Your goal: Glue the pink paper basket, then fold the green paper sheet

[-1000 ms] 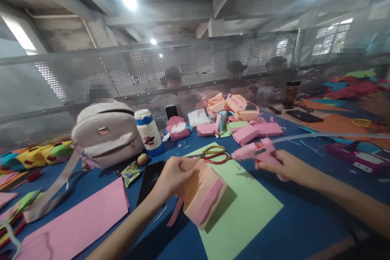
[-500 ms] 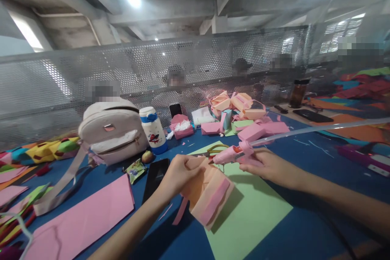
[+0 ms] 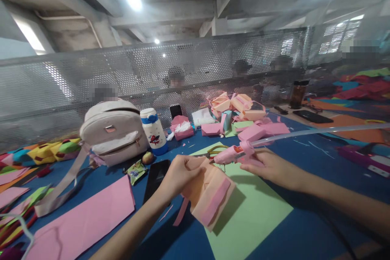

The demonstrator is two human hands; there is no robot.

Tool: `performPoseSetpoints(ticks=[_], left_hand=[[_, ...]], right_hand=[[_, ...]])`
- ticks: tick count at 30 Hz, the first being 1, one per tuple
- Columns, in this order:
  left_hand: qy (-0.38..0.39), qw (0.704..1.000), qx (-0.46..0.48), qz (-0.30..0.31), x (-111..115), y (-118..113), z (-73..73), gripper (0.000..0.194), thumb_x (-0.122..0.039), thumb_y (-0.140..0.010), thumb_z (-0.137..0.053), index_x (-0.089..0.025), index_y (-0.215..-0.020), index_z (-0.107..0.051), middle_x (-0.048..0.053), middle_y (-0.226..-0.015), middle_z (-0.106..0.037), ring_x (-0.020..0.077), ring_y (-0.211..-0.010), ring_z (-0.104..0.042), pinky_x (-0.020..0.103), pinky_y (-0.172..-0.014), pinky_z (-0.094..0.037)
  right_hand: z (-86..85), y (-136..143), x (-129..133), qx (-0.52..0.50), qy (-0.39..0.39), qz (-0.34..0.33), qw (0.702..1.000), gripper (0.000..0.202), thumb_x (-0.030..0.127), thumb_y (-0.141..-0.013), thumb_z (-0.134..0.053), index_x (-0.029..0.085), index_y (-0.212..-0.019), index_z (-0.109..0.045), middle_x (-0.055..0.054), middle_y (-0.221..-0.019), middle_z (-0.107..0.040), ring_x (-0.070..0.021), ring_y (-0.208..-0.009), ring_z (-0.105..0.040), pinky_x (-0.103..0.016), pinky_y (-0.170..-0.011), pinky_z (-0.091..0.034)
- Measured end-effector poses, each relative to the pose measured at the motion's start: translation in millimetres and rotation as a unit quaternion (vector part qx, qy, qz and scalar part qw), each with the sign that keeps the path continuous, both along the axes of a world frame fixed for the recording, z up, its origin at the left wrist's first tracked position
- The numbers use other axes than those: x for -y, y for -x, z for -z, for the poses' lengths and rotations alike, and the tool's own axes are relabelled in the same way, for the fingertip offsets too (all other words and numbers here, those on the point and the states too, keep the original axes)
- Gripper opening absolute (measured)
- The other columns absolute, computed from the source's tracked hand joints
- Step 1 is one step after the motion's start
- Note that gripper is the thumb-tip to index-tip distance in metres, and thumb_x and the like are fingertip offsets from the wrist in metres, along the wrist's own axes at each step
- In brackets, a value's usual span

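Pinched in my left hand [image 3: 183,172] is an orange paper box [image 3: 202,199] with a pink band across its side, tilted above the table. A pink strip dangles below it. My right hand [image 3: 271,166] is wrapped round a pink hot glue gun [image 3: 233,154], with a long clear glue stick [image 3: 307,132] running out of its back to the right. The gun's nozzle is at the box's upper edge; whether it touches I cannot tell. Beneath both lies a light green paper sheet [image 3: 256,215]. Yellow-handled scissors [image 3: 213,150] rest just behind the nozzle.
On the blue table [image 3: 317,195] stand a white backpack [image 3: 114,134] and a white-and-blue bottle [image 3: 154,132]. Pink sheets [image 3: 85,223] and a black phone [image 3: 155,176] lie at the left. Folded paper pieces [image 3: 240,105] are heaped at the back, before a perforated metal screen [image 3: 128,73].
Almost nothing differs: both hands, the paper box and the glue gun keep nearly the same pose. The view has shifted very slightly.
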State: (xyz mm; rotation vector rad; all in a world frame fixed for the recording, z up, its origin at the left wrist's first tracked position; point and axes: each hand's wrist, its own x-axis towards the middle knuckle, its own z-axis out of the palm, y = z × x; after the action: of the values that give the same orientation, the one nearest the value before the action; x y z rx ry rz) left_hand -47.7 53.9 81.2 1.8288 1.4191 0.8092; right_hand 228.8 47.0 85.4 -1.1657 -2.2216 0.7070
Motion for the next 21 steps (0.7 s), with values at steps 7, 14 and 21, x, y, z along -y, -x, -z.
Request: performPoseSetpoints(ticks=[7, 14, 21], left_hand=[[-0.001, 1.0, -0.001, -0.003, 0.3, 0.4, -0.1, 0.033, -0.043, -0.072, -0.066, -0.012, -0.079, -0.076, -0.001, -0.063, -0.059, 0.0129, -0.057, -0.045, 0.02, -0.045, -0.029], [0.005, 1.0, -0.002, 0.001, 0.0, 0.3, -1.6, 0.037, -0.045, -0.072, -0.065, -0.011, -0.081, -0.076, 0.0, -0.064, -0.058, 0.0136, -0.059, -0.045, 0.02, -0.046, -0.028], [0.012, 1.0, -0.006, -0.001, -0.4, 1.3, -2.6, 0.04, -0.048, -0.07, -0.066, -0.01, -0.078, -0.075, 0.002, -0.061, -0.059, 0.0152, -0.057, -0.048, 0.022, -0.046, -0.031]], right_hand=[[-0.8, -0.9, -0.6, -0.015, 0.002, -0.013, 1.0, 0.044, 0.054, -0.094, -0.049, 0.021, -0.114, -0.071, -0.007, -0.119, -0.07, -0.0328, -0.116, -0.059, -0.039, -0.1, -0.043], [0.9, -3.2, -0.4, 0.012, -0.006, 0.029, 0.999, 0.047, 0.058, -0.092, -0.049, 0.019, -0.099, -0.072, -0.009, -0.104, -0.073, -0.0328, -0.106, -0.063, -0.039, -0.095, -0.046], [-0.1, -5.7, -0.2, 0.021, -0.018, 0.039, 0.999, 0.049, 0.061, -0.092, -0.048, 0.019, -0.099, -0.072, -0.01, -0.107, -0.072, -0.0331, -0.106, -0.062, -0.04, -0.093, -0.046]])
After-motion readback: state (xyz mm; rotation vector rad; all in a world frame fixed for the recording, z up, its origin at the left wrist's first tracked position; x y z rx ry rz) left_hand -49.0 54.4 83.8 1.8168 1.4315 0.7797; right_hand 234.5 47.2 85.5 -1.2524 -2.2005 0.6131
